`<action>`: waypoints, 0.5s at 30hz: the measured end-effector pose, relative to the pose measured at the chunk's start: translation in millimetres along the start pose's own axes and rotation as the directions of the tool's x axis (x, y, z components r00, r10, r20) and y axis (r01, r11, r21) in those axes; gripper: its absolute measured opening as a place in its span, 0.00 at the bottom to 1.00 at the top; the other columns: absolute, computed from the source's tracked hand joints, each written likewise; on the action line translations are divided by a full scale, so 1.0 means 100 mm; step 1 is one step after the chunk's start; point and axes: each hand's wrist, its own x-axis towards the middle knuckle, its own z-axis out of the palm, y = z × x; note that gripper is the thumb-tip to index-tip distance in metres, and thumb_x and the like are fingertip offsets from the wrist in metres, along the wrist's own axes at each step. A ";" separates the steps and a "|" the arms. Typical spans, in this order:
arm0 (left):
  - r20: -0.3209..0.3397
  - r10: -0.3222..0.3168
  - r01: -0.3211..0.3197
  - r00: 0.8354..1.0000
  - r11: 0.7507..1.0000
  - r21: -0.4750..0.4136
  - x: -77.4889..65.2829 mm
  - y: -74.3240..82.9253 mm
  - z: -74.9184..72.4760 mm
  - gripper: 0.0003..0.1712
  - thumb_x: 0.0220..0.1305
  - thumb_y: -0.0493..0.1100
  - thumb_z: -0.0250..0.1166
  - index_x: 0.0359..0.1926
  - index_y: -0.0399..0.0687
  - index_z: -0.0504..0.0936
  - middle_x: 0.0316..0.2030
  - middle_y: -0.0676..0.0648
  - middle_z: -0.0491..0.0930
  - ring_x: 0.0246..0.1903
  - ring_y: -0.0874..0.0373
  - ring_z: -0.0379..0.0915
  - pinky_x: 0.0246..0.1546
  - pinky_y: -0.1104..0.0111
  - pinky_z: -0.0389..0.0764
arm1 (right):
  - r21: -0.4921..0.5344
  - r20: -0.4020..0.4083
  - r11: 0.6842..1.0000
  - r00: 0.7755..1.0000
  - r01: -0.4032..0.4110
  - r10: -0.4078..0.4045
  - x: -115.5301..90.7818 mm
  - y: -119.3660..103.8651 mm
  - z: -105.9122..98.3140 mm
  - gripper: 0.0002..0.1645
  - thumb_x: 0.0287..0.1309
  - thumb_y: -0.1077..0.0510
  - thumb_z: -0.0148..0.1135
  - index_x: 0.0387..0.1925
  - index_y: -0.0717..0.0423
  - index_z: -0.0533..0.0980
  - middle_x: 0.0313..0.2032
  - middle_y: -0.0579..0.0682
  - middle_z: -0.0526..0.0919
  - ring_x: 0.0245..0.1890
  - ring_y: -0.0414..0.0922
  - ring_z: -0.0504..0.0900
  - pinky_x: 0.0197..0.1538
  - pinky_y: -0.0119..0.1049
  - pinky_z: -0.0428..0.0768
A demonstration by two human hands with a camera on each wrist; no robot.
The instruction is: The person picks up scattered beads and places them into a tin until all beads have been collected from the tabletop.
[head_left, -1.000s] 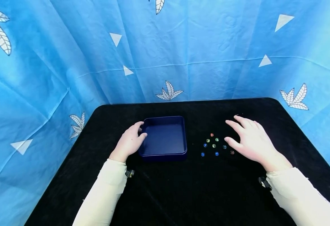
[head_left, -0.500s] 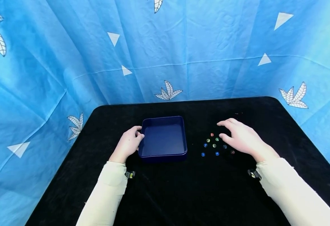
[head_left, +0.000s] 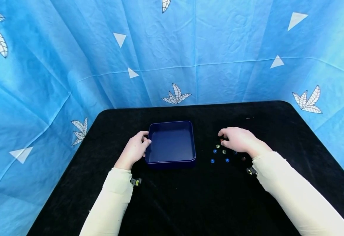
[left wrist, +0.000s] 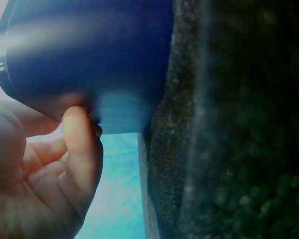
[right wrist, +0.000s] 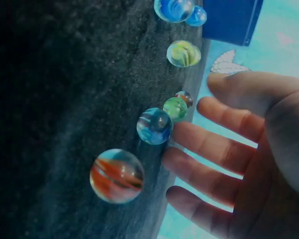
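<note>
My left hand point(head_left: 133, 148) holds the left side of a square, dark blue, open-topped box point(head_left: 172, 162), thumb at the rim and fingers along the outer wall. In the left wrist view the fingertips meet the box's smooth wall point(left wrist: 89, 59). To the right, my right hand point(head_left: 240, 140) hovers low over several glass marbles, thumb and forefinger apart around a red marble point(head_left: 221, 140). Its fingers spread loosely in the right wrist view, near a blue marble point(right wrist: 155, 126) and a green marble point(right wrist: 175, 108). An orange-swirled marble point(right wrist: 117, 176) lies closest to that camera.
Black cloth point(head_left: 189, 196) covers the table. Two blue marbles point(head_left: 212, 161) point(head_left: 227, 160) lie at the near side of the group. A blue patterned curtain point(head_left: 219, 42) hangs behind the table and along its sides.
My right hand has moved left and lower over the marbles, its thumb and forefinger drawing closer together. My left hand has closed in on the box's left rim; the box has stayed put.
</note>
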 end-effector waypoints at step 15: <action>0.133 -0.037 0.079 0.990 0.944 -0.321 0.05 -0.16 -0.08 0.26 0.75 0.40 0.58 0.70 0.39 0.67 0.44 0.36 0.75 0.30 0.49 0.75 0.28 0.62 0.83 | -0.040 -0.034 0.999 0.999 -0.030 0.029 0.09 -0.05 0.04 0.13 0.61 0.60 0.63 0.47 0.51 0.83 0.35 0.40 0.84 0.35 0.43 0.81 0.43 0.50 0.80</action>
